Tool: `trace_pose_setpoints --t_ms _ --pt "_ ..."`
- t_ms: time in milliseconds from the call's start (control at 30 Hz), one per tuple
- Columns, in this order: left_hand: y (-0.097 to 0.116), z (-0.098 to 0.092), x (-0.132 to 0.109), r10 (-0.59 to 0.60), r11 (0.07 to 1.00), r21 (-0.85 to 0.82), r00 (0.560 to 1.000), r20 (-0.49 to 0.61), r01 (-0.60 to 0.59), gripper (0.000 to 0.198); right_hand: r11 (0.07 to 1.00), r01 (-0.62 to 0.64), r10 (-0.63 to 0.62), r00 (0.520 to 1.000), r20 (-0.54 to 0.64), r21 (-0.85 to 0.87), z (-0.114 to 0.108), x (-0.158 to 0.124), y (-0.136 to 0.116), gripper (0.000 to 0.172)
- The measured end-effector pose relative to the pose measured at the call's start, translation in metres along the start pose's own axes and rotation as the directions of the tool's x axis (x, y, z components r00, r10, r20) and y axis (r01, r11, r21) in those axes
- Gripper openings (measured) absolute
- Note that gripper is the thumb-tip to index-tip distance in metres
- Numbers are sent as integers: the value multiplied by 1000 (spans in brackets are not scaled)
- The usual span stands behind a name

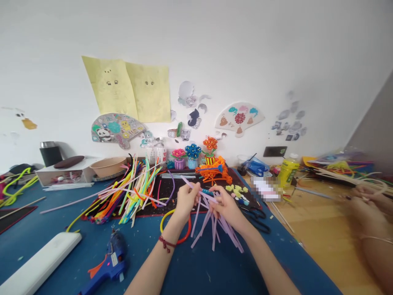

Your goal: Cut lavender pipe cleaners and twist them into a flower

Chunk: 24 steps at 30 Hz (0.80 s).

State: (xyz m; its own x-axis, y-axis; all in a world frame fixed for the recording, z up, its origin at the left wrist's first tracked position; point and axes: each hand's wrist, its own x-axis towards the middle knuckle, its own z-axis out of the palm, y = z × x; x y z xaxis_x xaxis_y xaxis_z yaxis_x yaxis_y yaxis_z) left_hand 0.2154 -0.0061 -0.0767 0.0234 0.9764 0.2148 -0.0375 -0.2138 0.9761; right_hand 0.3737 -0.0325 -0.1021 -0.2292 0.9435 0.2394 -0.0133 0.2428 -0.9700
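Note:
My left hand [185, 201] and my right hand [226, 207] meet over the blue mat [199, 266], both closed on a bunch of pale lilac pipe cleaners [215, 229]. The stems fan downward below my right hand, and one end sticks up to the left above my left hand. A red string bracelet sits on my left wrist. A yellow and red pipe-cleaner ring [176, 229] lies on the mat just under my left hand.
A heap of coloured pipe cleaners [129, 192] lies to the left. A blue glue gun [109, 262] and a white bar [39, 262] sit near left. Black scissors [256, 217] lie right of my hands. Small pipe-cleaner flower pots [193, 155] stand at the back. Another person's hands [365, 200] work at the far right.

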Motion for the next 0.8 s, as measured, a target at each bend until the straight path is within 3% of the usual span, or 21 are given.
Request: trace_pose_setpoints --t_ms 100,167,233,333,400,533,667,800 --pt "-2 -15 1 -39 996 -85 996 -75 33 43 1000 -15 16 995 -99 8 -25 -4 -10 33" --pt "-4 -21 0 -110 989 -102 993 -40 105 42 998 -43 33 972 -234 -36 -40 -4 -18 36" --pt "-8 -20 -3 -177 982 -63 983 53 180 42 982 -127 87 961 -263 -140 -50 -1 -25 37" --pt "-14 -11 -8 -218 975 -13 966 142 222 42 896 -232 214 973 -89 -378 -49 5 -31 44" --pt "-16 -5 -10 -214 976 2 965 153 216 42 866 -211 279 956 87 -453 -39 9 -33 44" --pt "-14 -1 -12 -150 988 -1 974 172 152 41 928 -147 273 895 354 -343 -9 10 -28 41" --pt "-12 -2 -12 -81 997 -3 984 161 82 41 938 -186 287 891 353 -292 4 6 -20 43" --pt "-13 -5 -8 -63 997 -39 998 2 63 44 946 -226 298 891 342 -234 -11 1 -18 43"
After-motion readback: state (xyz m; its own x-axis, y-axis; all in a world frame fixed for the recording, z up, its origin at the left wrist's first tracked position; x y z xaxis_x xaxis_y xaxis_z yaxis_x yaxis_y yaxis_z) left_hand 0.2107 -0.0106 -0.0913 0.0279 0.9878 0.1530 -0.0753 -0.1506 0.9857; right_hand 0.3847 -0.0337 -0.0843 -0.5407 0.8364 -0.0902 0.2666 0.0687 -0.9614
